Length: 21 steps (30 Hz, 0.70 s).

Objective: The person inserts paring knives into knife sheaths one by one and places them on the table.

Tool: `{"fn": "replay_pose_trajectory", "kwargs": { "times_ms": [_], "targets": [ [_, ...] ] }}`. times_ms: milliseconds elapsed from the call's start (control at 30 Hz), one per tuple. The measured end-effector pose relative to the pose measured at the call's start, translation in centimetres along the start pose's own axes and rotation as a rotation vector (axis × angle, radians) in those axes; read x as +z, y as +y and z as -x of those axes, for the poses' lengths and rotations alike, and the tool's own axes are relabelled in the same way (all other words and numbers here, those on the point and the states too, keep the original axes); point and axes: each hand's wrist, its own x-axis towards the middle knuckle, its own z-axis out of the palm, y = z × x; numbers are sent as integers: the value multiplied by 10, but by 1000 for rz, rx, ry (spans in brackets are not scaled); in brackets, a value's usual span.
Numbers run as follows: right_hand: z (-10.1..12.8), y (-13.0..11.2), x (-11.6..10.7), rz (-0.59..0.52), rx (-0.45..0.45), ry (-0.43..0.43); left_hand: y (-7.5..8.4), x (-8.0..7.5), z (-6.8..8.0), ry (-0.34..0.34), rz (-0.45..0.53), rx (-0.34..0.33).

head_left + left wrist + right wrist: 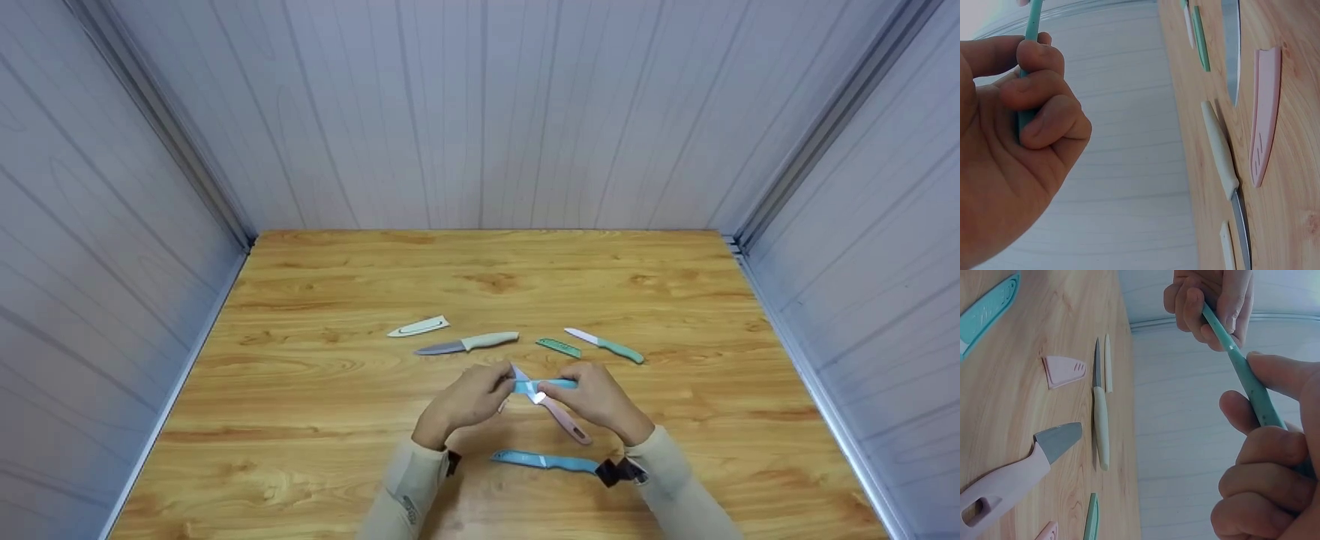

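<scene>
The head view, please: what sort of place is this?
Probably a staged recording booth, not a kitchen: a wooden table enclosed by plain pale panel walls, with small knives such as the beige knife and loose sheaths laid out.

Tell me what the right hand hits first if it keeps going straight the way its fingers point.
The right hand points left along the blue knife it grips, toward the left hand, which grips the other end. It would probably meet that hand first; the gap between them is small, though depth is hard to judge.
</scene>
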Motion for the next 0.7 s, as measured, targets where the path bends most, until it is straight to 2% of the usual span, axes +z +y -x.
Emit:
{"fn": "replay_pose_trajectory", "kwargs": {
  "times_ms": [233, 533, 700],
  "targets": [
    [-1, 1, 1, -6, -10, -13, 0, 0, 0, 0, 12, 11],
    [-1, -1, 2, 3, -12, -16, -1, 0, 1, 1, 0, -5],
    [-2, 0, 3, 7, -46, -1, -1, 1, 1, 5, -3, -8]
  ]
}}
